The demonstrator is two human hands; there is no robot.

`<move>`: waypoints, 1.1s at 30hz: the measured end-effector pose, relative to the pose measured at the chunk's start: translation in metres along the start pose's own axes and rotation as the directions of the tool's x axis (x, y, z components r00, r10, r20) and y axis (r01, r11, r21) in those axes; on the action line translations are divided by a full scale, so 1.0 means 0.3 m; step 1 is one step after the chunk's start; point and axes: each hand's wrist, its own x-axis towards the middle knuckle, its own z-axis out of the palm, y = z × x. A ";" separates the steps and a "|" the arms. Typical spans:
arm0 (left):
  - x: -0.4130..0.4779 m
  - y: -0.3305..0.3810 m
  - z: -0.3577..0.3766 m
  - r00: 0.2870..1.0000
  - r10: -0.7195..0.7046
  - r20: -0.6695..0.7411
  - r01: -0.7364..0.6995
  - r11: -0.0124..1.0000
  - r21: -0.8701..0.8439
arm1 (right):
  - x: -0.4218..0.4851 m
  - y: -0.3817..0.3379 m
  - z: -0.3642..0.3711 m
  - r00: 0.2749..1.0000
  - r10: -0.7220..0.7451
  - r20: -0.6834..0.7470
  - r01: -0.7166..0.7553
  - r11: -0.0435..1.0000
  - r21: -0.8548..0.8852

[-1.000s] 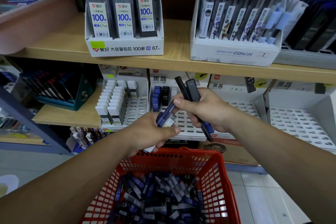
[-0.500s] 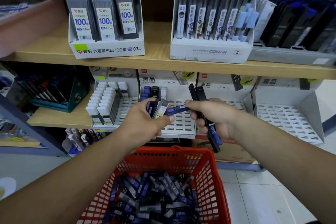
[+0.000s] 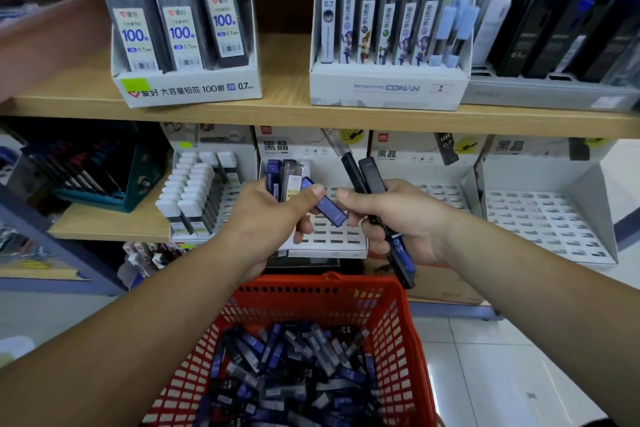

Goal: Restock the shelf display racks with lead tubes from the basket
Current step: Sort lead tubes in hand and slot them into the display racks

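A red basket (image 3: 398, 319) is sitting low in front of the person, carrying a loose heap of lead tubes (image 3: 294, 367), blue, black and clear. On the lower shelf, the white middle rack (image 3: 332, 236) is holding a few tubes in its rear left corner. The rack on its left is standing packed with white-capped tubes (image 3: 194, 191). The left grip (image 3: 273, 222) is clutching a bundle of tubes (image 3: 287, 177) upright and pinching one blue tube (image 3: 327, 206) under the thumb, slanting down toward the right grip (image 3: 398, 218). Whether the right fingertips are touching it, I cannot tell. The right grip is curling round two dark tubes (image 3: 367, 173), which are poking out above and below.
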 end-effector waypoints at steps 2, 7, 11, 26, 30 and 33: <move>0.004 0.000 0.006 1.000 -0.021 0.007 0.022 0.999 -0.037 | -0.012 -0.005 -0.002 0.998 -0.043 0.036 0.044 0.999 -0.030; 0.005 0.001 0.032 0.997 -0.075 0.027 0.079 0.972 -0.223 | -0.032 -0.006 -0.026 0.995 -0.068 0.069 0.072 0.996 -0.056; -0.010 -0.008 0.051 0.996 -0.072 0.046 0.080 0.974 -0.213 | -0.035 0.012 -0.051 0.998 -0.052 0.047 0.055 0.995 -0.082; 0.069 -0.049 0.284 0.972 0.178 0.151 -0.211 0.946 0.247 | -0.025 -0.005 -0.270 0.890 -0.368 -0.269 0.242 0.882 -0.403; 0.073 -0.163 0.322 0.947 0.218 0.235 -0.304 0.843 0.445 | 0.018 0.021 -0.321 0.774 -0.453 -0.442 0.280 0.872 -0.402; 0.064 -0.203 0.338 0.945 0.247 0.213 -0.322 0.811 0.489 | 0.062 0.026 -0.309 0.729 -0.466 -0.500 0.278 0.871 -0.405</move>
